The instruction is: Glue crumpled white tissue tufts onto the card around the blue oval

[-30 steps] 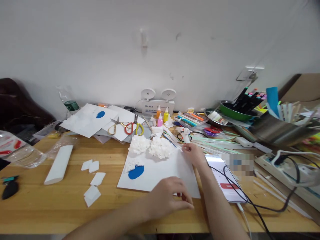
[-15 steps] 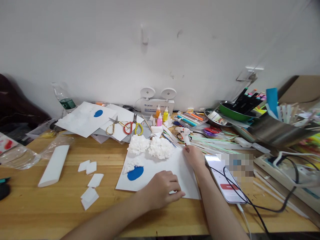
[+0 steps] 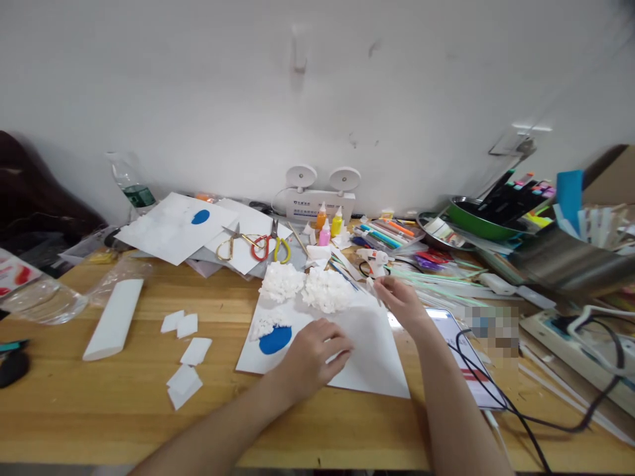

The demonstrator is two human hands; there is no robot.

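Observation:
My left hand (image 3: 315,350) is over a white sheet (image 3: 374,363), its fingers loosely bent and apart, with nothing visible in them. Beside it on the sheet is a blue oval (image 3: 276,341), its upper edge covered by small white tufts (image 3: 268,324). Two fluffy white clusters (image 3: 282,282) sit at the sheet's far edge. My right hand (image 3: 397,301) is close to the white hot glue gun (image 3: 373,260), fingertips drawn together at a thin pale piece (image 3: 376,291) that I cannot make out clearly.
Small white paper squares (image 3: 196,351) and a white oblong block (image 3: 114,320) lie to the left. Scissors (image 3: 258,246), paint bottles (image 3: 325,233) and pens (image 3: 381,233) are behind. A phone (image 3: 483,383) with cables is beside my right forearm.
My right hand has drawn slightly back from the glue gun's handle, leaving the gun in place. My left hand has shifted up and left over the sheet. The view has turned slightly.

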